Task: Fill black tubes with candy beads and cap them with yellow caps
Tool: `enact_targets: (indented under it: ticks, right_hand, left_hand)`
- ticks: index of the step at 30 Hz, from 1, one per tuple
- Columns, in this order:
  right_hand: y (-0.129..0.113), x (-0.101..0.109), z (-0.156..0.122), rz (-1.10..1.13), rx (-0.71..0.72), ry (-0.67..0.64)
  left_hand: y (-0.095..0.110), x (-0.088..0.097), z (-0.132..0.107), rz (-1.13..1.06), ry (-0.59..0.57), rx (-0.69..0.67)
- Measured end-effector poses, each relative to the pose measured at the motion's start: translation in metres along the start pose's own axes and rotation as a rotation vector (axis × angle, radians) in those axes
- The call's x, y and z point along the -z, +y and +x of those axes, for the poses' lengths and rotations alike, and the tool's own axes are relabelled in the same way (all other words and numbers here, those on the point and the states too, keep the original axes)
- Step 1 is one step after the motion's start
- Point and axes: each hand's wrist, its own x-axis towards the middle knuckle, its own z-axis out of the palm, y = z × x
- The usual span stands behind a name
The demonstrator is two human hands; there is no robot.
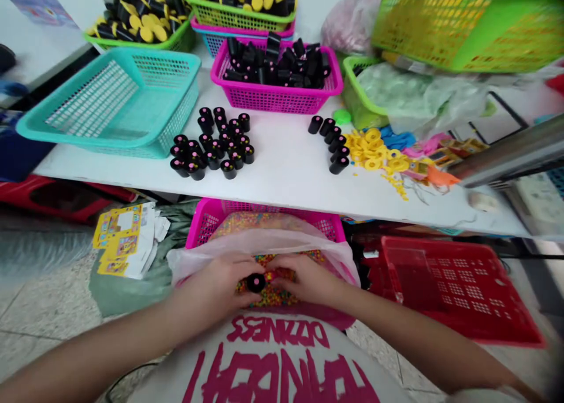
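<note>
My left hand (pixel 220 282) is closed around a small black cylinder-shaped cup (pixel 256 282) with a pink dot inside. My right hand (pixel 304 278) is just right of it, its fingers curled together in small coloured beads (pixel 275 298), with a few pink and yellow ones at the fingertips. Both hands are inside a translucent plastic bag (pixel 185 262) of these beads, set in a magenta basket (pixel 203 224) below the table edge. On the table, a cluster of similar black cups (pixel 215 147) stands upright on the left, and a short curved row of them (pixel 335 147) on the right.
A teal basket (pixel 171 121) stands left on the white table (pixel 282 180). Behind are a magenta basket (pixel 275 100) of black cups and baskets of black-and-yellow pieces (pixel 145 24). Yellow rings (pixel 370 147) lie right. A red crate (pixel 462 285) is low at right; printed cards (pixel 126 238) left.
</note>
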Motion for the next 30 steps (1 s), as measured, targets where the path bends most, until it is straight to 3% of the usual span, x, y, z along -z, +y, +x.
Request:
enact_targets:
  ticks: [2,5,11,16,19,22,25,27,30]
  right_hand:
    - [-0.011,0.001,-0.006,-0.038,0.019,0.038]
    - [-0.025,-0.003,-0.010,-0.146,0.067,0.069]
    - [-0.043,-0.018,-0.005,-0.394,0.096,0.063]
    - [-0.052,-0.023,-0.004,-0.873,0.448,0.079]
    - [-0.056,-0.019,-0.005,-0.953,0.524,0.100]
    - [-0.055,-0.008,-0.013,-0.909,0.434,0.114]
    - [-0.043,0.003,-0.024,-0.859,0.222,0.097]
    - [-0.030,0.005,-0.029,-0.865,0.031,0.009]
    - [-0.014,-0.002,-0.028,-0.928,-0.253,-0.126]
  left_hand:
    - [-0.012,-0.022,-0.007,0.003,0.006,0.116]
    - [-0.018,-0.037,-0.009,-0.035,0.031,0.178]
    - [-0.014,-0.037,-0.016,-0.118,0.088,0.151]
    - [-0.014,-0.036,-0.019,-0.119,0.137,0.111]
    - [-0.016,-0.038,-0.018,-0.116,0.160,0.085]
    - [-0.016,-0.040,-0.021,-0.120,0.154,0.066]
    - [-0.010,-0.031,-0.028,-0.104,0.144,0.030]
    - [-0.004,-0.014,-0.030,-0.084,0.195,-0.029]
    - [-0.002,0.024,-0.019,0.002,0.404,-0.064]
